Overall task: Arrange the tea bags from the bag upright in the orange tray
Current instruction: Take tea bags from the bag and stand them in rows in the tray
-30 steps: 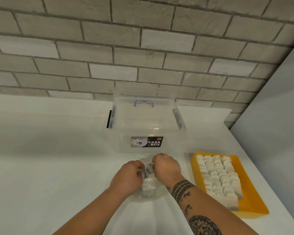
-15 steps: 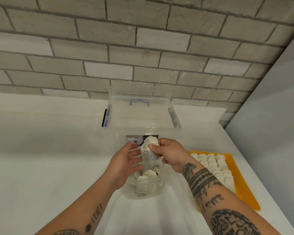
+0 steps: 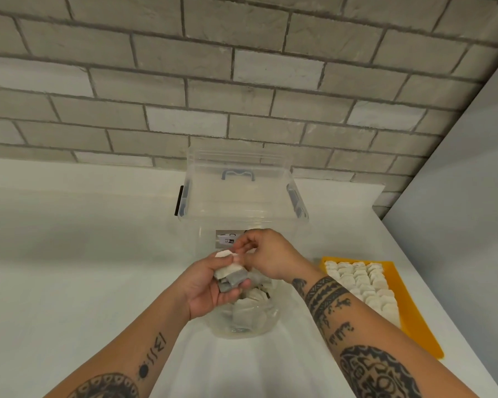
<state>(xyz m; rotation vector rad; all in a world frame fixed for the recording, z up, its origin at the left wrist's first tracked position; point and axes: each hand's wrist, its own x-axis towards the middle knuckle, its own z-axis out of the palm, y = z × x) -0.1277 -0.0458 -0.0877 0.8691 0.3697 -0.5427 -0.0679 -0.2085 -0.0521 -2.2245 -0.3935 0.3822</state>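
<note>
A clear plastic bag (image 3: pixel 243 317) with several white tea bags inside lies on the white counter in front of me. My left hand (image 3: pixel 210 285) is palm up above the bag and holds a few tea bags (image 3: pixel 232 272) in its curled fingers. My right hand (image 3: pixel 266 255) is just right of it, its fingertips pinching the top of those tea bags. The orange tray (image 3: pixel 408 305) sits at the right, with several rows of white tea bags (image 3: pixel 362 281) standing upright in it.
A clear lidded storage box (image 3: pixel 242 196) with a label stands behind my hands against the grey brick wall. A grey panel (image 3: pixel 457 211) bounds the counter on the right. The counter's front edge is near the tray's lower corner.
My right hand drew tea bags out of the bag and brought them to my left hand, which turned palm up and took them. The camera moved a little closer.
</note>
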